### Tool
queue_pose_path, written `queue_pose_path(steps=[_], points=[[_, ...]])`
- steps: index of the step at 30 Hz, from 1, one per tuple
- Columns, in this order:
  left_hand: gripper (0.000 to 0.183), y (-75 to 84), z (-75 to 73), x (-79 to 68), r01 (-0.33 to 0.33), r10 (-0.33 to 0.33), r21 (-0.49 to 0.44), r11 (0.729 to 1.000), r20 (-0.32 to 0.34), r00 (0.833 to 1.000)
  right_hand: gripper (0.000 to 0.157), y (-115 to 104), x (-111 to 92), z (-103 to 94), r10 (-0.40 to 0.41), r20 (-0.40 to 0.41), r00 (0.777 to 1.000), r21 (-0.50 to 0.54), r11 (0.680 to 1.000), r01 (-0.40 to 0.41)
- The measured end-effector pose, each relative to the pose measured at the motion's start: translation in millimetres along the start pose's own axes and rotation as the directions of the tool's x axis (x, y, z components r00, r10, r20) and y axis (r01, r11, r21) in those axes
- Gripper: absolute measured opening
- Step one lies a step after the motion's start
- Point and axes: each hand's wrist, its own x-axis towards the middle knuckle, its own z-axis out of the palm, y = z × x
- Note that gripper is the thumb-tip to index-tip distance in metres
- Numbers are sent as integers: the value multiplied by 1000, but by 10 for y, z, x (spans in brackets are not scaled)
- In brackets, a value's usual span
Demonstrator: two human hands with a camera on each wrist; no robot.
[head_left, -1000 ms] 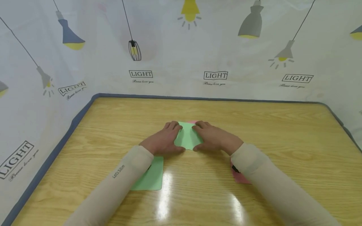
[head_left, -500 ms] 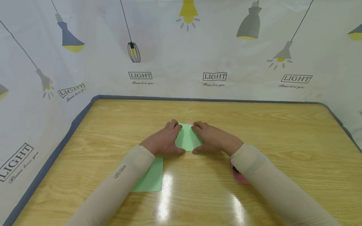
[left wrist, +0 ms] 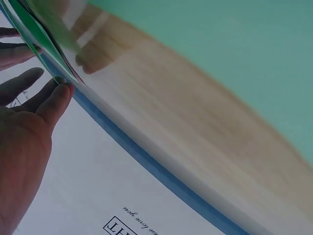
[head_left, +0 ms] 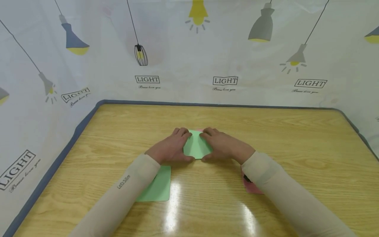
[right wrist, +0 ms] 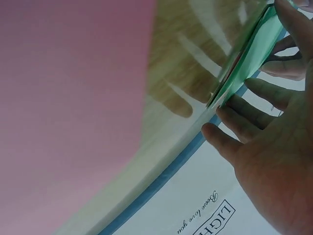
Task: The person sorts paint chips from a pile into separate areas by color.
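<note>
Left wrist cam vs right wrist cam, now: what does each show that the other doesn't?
Left wrist only: the lying green sheet, across the upper right, with the left hand as the nearer hand.

Right wrist only: the lying pink sheet, across much of the left side, with the right hand nearer.

Both: the held green sheet, fingers of both hands, wooden table, blue strip, and white backdrop with cropped black lettering.

Twin glare patches on the tabletop; soft shading on the green sheet; blurry wrist-view foregrounds
</note>
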Motion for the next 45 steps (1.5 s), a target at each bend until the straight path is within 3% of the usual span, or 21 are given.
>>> queue_pose_path(steps=[10,17,28,35,40,45], points=[[87,-3,-33,-67,-2,1,15,1000,17,1000,88,-66,-19,-27,4,-22,1000,33,999,-3],[85,-23,-63,-199,-27,27,11,1000,-21,999,87,-188,-38,-55,8,-19,1000,14,1000,-8],[82,-69,-55,-543,-50,49,-21,999,-75,996,85,-425,-59,19,-54,-44,998,10,998,55],[82,-70,-106,-870,-49,45,-39,998,-113,993,81,-684,-57,66,-111,-56,992,-75,991,107],[80,-97,-57,-1129,-49,40,-62,997,-148,988,78,-895,-61,122,-167,-51,985,-121,980,160],[78,-114,-6,-1244,-55,44,-70,996,-158,986,78,-1010,-71,172,-170,-41,985,-144,976,163]])
